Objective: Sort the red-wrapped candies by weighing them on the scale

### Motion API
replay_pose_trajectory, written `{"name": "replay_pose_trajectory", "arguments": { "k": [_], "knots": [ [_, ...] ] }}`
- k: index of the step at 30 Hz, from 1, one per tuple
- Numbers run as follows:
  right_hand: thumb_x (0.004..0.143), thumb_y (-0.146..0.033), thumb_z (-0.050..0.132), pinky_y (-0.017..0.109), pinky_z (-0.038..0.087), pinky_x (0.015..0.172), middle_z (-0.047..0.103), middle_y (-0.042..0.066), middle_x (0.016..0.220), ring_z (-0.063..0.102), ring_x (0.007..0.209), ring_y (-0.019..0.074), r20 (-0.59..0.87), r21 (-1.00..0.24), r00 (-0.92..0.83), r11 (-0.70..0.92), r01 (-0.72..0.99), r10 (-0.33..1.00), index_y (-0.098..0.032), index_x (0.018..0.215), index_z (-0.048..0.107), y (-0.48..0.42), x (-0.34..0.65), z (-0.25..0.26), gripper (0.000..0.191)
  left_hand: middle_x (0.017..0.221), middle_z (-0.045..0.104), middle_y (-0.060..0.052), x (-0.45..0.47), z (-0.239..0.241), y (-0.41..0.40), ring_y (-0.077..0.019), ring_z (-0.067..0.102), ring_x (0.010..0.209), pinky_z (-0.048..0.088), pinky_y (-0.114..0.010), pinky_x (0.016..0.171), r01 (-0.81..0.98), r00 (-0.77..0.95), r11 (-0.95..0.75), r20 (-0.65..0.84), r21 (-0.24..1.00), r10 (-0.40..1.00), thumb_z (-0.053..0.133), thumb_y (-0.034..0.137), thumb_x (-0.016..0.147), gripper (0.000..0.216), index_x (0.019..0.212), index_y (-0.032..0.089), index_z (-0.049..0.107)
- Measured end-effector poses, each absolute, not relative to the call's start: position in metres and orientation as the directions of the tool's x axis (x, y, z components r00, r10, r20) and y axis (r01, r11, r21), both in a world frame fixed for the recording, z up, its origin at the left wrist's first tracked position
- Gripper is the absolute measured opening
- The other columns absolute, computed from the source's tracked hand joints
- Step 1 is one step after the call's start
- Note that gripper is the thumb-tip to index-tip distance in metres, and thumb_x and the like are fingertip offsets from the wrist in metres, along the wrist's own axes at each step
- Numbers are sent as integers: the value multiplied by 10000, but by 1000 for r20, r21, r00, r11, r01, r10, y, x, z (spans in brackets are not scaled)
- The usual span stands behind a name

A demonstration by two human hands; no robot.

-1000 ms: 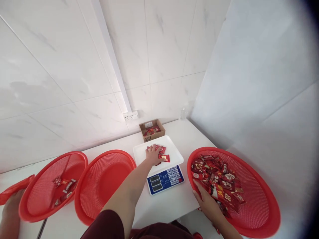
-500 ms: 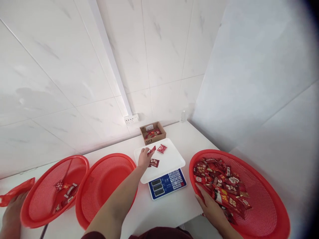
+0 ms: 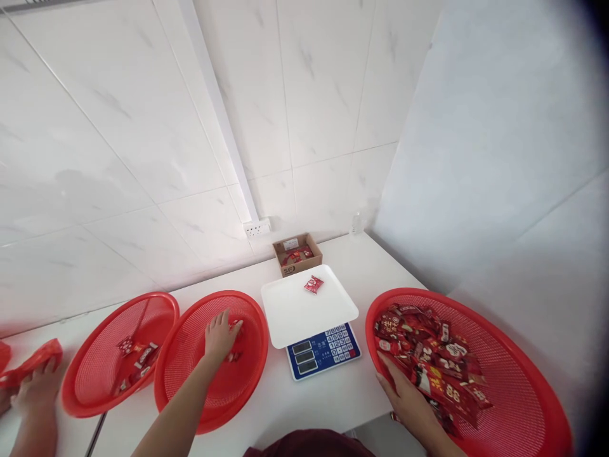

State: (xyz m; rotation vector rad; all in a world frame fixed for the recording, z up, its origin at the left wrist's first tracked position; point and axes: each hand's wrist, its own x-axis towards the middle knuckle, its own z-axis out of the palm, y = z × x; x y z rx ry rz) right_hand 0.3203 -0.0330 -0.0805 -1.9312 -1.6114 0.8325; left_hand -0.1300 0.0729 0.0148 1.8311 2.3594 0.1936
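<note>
Red sachets (image 3: 233, 330) are lying under my left hand (image 3: 219, 335) inside the middle basket (image 3: 190, 387) — my fingers are spreading loosely over them, and I cannot tell whether I am gripping any or only touching them. One more red sachet (image 3: 314, 284) is sitting alone near the far edge of the white scale tray (image 3: 295, 314), well apart from that hand. The scale's blue keypad panel (image 3: 323, 352) is facing me, just in front of the tray.

My right hand (image 3: 406, 400) is resting at the near rim of the big right basket (image 3: 523, 406), fingers curling into the heap of red packets (image 3: 428, 365) there — whether they are closing on one is hidden by the pile.

To my far left, another person's hand (image 3: 40, 387) is touching a red basket edge (image 3: 28, 365), beside the left basket (image 3: 95, 387) that is holding a few sachets. A small cardboard box (image 3: 297, 254) with red packets is standing against the wall, below a white socket (image 3: 257, 227).
</note>
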Motion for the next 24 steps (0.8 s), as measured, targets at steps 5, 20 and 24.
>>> {"name": "replay_pose_trajectory", "arguments": {
  "k": [5,20,24],
  "knots": [
    [803,-497,369,366,369,1053,529,108,1347,462,1267,243,-178,-712,132,-221,666,975,-162,1314,488,-32,318,-76,623,1476,329,-147,-59,15,107,-277,235,1385,205,-450,1113,970,-28,10,72,242,997,309,424,917,533,1371,154,381],
    [845,-465,347,392,307,1097,457,124,1408,392,1319,238,-228,-691,94,-229,685,969,-124,1358,430,-34,316,-72,622,1274,539,-83,102,3,185,-243,486,1153,398,-388,974,876,322,-265,-79,403,944,477,69,770,314,989,191,666],
    [833,-430,399,403,287,1101,503,128,1368,427,1292,238,-219,-750,112,-240,617,969,-143,1335,459,-33,313,-63,582,1274,516,-87,55,13,154,-208,491,1137,389,-358,998,865,273,-265,43,427,961,419,59,770,302,934,170,647]
  ]
}}
